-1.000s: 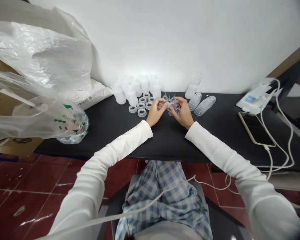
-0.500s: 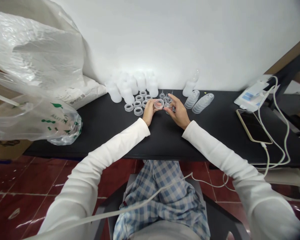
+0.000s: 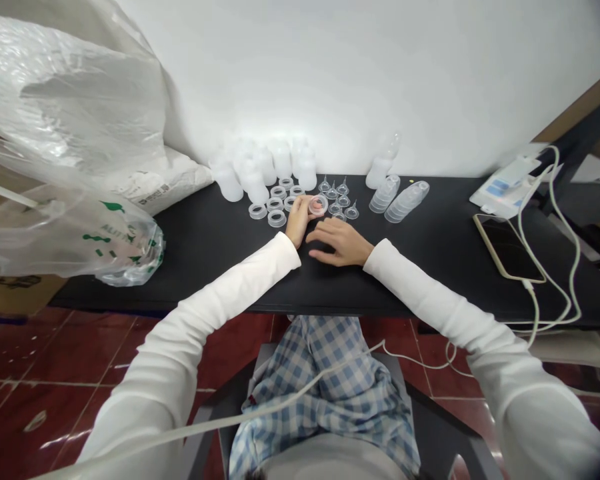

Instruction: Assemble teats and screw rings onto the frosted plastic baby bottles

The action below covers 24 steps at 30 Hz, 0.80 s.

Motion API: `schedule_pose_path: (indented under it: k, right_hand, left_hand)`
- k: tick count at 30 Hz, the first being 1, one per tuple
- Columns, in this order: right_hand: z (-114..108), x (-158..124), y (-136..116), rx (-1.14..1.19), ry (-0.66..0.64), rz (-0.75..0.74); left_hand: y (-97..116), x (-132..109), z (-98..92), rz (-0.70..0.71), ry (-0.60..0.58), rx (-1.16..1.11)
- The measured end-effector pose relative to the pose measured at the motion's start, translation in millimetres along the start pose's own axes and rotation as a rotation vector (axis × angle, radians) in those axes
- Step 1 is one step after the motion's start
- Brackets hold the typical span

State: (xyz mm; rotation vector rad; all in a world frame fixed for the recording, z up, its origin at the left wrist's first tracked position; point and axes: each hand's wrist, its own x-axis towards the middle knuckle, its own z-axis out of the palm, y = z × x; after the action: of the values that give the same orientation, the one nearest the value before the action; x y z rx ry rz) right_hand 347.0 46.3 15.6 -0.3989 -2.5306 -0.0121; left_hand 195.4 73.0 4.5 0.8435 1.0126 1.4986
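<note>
In my left hand [image 3: 299, 222], the fingers are closed on a clear plastic ring [image 3: 318, 205], a baby bottle collar, held with its round opening towards me. My right hand [image 3: 343, 241] hovers just below and right of it, palm down, thumb apart from the curved fingers, with nothing visible in it. Several clear bottle nipples [image 3: 343, 189] stand on the table beyond the hands, tips up. To the left of my left hand, several similar collar rings [image 3: 277, 219] lie in rows. Behind them are several frosted white bottles [image 3: 257, 187].
An assembled bottle [image 3: 380, 170] stands by the wall, beside two leaning stacks of clear caps [image 3: 407, 202]. A phone [image 3: 509, 248] with a cable and a white power strip [image 3: 505, 187] lie right. Plastic bags [image 3: 125, 247] crowd the left end of the black table [image 3: 215, 267].
My right hand has drawn back from the nipples towards me and to the left, uncovering them. My left hand still holds the collar ring in nearly the same place.
</note>
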Motion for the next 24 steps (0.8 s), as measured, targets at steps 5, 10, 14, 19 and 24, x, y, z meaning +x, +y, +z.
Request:
schedule_pose_path:
  k: [5, 10, 14, 19, 24]
  right_hand:
    - [3, -1, 6, -0.064, -0.05, 0.038]
    - [-2, -9, 31, -0.079, -0.032, 0.226]
    - [-4, -11, 37, -0.025, 0.017, 0.291]
    - [0, -7, 31, 0.077, 0.375, 0.273]
    - [1, -3, 27, 0.048, 0.636, 0.206]
  left_hand:
    - [2, 0, -0.1, -0.009, 0.002, -0.006]
    - [0, 2, -2.4, -0.005, -0.017, -0.026]
    - [-1, 4, -3.2, -0.003, -0.016, -0.017]
    - [0, 2, -2.3, -0.007, -0.037, 0.002]
    - [0, -4, -0.2, 0.033, -0.161, 0.079]
